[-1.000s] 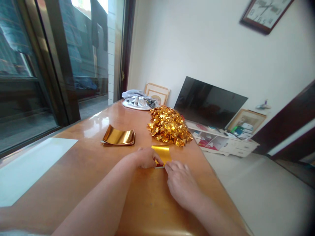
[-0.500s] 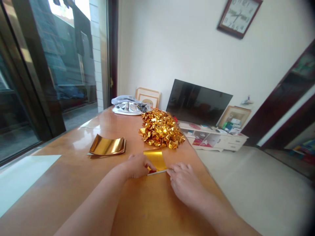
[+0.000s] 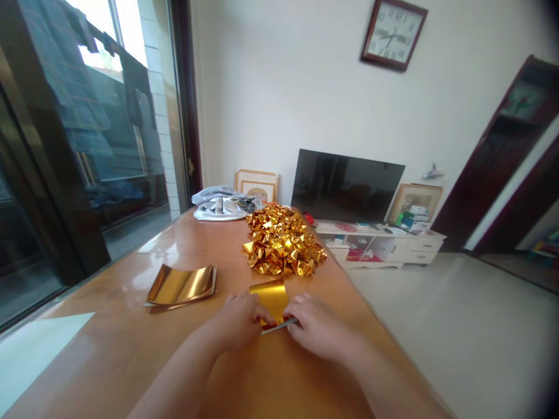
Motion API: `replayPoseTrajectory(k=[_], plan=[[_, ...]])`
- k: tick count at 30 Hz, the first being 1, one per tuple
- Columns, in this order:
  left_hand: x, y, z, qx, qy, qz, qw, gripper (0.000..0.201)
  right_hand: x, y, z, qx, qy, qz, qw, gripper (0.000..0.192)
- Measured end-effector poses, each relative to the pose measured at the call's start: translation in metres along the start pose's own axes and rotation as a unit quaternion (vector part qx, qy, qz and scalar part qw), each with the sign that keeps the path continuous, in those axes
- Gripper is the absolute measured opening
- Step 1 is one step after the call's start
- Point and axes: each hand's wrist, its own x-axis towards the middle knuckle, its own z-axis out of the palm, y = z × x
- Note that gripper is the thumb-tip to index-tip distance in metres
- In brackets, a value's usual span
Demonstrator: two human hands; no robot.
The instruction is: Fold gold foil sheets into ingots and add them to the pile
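Note:
A sheet of gold foil paper (image 3: 269, 298) lies on the wooden table between my hands, its near edge turned up in a narrow pale strip. My left hand (image 3: 244, 319) has its fingers closed on the left end of that edge. At the right end, my right hand (image 3: 311, 323) pinches the strip between thumb and fingers. Just beyond the sheet is a heap of folded gold foil pieces (image 3: 282, 241). To the left sits a stack of gold foil sheets (image 3: 182, 286), curling up at the sides.
A pale sheet (image 3: 41, 343) covers the table's left corner. Folded cloth (image 3: 222, 203) lies at the table's far end. Past the right table edge stand a low white cabinet (image 3: 379, 247) and a dark television (image 3: 345, 186). A glass door is on the left.
My right hand has shifted left and now pinches the folded edge, lifting its right end slightly. The left hand stays on the left end. The camera view has tilted upward.

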Motion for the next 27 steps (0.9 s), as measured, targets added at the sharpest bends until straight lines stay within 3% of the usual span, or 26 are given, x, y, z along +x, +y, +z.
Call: replayPoseTrajectory(k=[9, 18, 27], plan=[[0.003, 0.014, 0.002, 0.013, 0.032, 0.001, 0.999, 0.018, -0.002, 0.01, 0.013, 0.033, 0.044, -0.04, 0.998, 0.021], [0.006, 0.018, 0.008, 0.009, 0.03, -0.01, 0.999, 0.015, 0.001, 0.027, 0.014, 0.099, 0.053, -0.023, 0.993, 0.025], [0.006, 0.016, 0.012, -0.01, 0.034, -0.002, 0.999, 0.017, -0.003, 0.028, 0.01, 0.084, 0.04, -0.031, 0.995, 0.015]])
